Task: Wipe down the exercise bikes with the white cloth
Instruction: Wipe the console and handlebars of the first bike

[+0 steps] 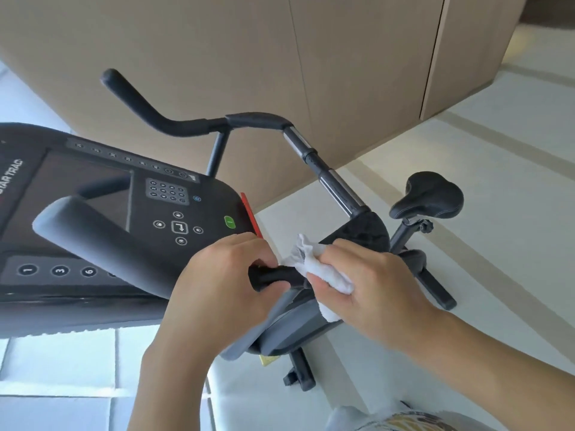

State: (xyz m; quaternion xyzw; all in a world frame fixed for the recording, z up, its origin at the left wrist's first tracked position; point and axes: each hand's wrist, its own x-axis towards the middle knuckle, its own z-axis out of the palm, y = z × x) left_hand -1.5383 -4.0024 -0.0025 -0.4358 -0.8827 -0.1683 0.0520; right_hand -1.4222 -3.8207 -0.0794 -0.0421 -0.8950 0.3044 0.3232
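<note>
Hands meet at the near handlebar grip (273, 276) of the exercise bike (311, 325). Left hand (224, 284) has its fingers curled around the black end of this grip. Right hand (370, 281) holds the bunched white cloth (323, 275) and presses it on the same grip, just beside the left hand. Behind them are the console (130, 213) with its buttons and the black saddle (431, 194), above a pale floor (497, 213).
</note>
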